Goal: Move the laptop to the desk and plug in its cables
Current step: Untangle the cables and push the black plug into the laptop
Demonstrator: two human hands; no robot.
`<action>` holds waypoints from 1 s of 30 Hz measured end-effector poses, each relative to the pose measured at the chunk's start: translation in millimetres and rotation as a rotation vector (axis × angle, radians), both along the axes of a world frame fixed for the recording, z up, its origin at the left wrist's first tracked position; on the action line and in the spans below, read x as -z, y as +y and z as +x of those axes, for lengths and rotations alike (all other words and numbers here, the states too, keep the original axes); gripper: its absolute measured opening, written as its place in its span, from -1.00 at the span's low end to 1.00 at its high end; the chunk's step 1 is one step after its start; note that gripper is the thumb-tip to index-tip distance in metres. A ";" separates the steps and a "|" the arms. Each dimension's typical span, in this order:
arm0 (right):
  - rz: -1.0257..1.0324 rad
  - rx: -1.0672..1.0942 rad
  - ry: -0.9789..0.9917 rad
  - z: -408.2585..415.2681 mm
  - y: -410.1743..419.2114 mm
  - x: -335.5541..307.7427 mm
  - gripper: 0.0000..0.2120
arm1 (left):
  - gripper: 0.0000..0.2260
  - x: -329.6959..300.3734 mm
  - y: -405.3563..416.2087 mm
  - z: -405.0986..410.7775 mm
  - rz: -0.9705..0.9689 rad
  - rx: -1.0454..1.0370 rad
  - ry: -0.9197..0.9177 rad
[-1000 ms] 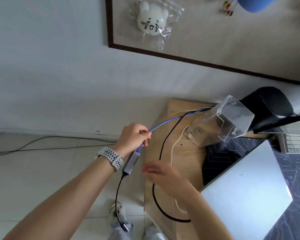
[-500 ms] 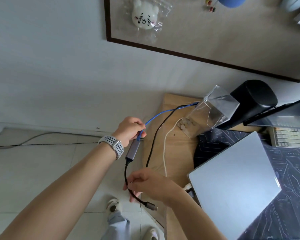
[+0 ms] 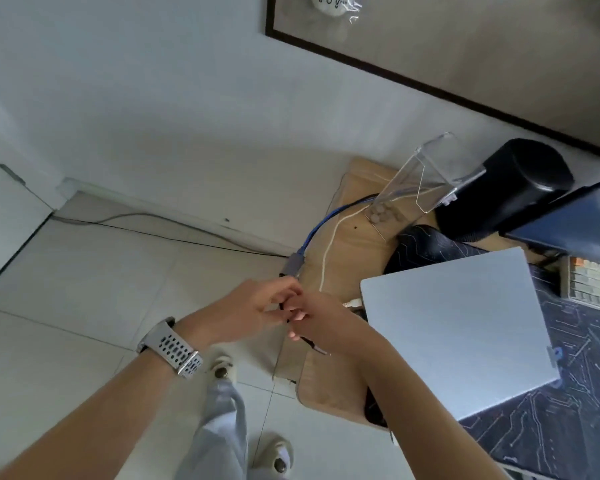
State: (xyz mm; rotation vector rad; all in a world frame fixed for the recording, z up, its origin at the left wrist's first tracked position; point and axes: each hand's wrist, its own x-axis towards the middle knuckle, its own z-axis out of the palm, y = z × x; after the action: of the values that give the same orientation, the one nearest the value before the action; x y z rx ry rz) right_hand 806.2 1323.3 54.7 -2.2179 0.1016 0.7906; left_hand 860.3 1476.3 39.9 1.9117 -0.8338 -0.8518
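Beside the desk [image 3: 340,268] edge, both hands pinch the black cable [image 3: 307,342] near the laptop [image 3: 454,330]

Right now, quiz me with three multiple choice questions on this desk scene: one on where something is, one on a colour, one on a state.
1. Where is the clear plastic box?
A. on the floor
B. on the desk beside the black speaker
C. on the laptop

2. What colour is the cable entering the grey adapter?
A. blue
B. red
C. green

3. The laptop lid is:
A. open
B. closed
C. removed

Answers: B, it stands by the speaker; A, it is blue; B, the lid lies flat.
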 end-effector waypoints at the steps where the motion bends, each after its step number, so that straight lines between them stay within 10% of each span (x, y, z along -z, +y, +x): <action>1: -0.001 0.002 -0.018 -5.9 -1.4 1.8 -0.82 | -0.84 4.4 0.7 -8.2 -0.007 -0.019 -0.035; 13: -0.574 -0.177 -0.456 -51.3 -25.7 21.1 -0.82 | -0.82 68.9 -4.6 -46.9 0.208 -0.163 -0.746; 20: -0.518 -0.124 -0.778 -66.8 -48.4 34.4 -0.83 | -0.89 79.1 -19.9 -62.9 0.093 -0.211 -0.759; 30: -0.450 -0.001 -0.735 -63.3 -79.4 35.5 -0.69 | -0.72 96.8 -59.6 -90.8 -0.076 -0.432 -0.683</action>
State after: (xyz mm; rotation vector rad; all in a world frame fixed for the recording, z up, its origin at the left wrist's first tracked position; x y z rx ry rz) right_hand 742.8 1244.0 19.2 -2.7925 -0.0926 -0.1037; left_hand 769.5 1416.7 -56.9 2.2217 -0.7685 0.1106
